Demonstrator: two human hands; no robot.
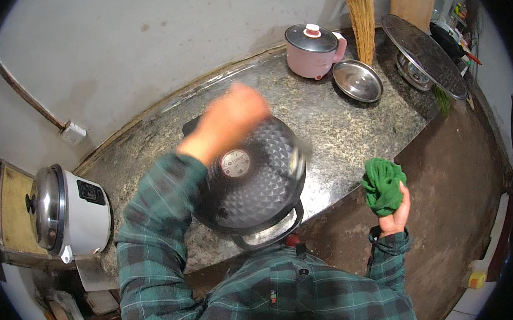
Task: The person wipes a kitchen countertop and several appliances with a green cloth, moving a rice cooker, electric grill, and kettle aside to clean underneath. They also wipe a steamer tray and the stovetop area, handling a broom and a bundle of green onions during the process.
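Note:
My right hand (396, 217) holds a bunched green cloth (384, 186) out to the right, past the counter's front edge. My left hand (239, 110) is raised over the far side of a round black appliance (258, 191), which looks like an electric griddle. That hand is blurred, its fingers seem curled, and what they may hold cannot be made out. The appliance's top has a raised diamond pattern with a round silvery badge (235, 163). Its looped front handle (275, 236) points towards my body. My left forearm hides part of its left side.
The speckled stone counter (326, 133) bears a white rice cooker (83, 207) at left. At the back right are a pink electric pot (312, 58), a shallow steel dish (358, 80), a straw broom (360, 14) and a tilted round dark lid (423, 54). A socket box (74, 132) hangs on the wall.

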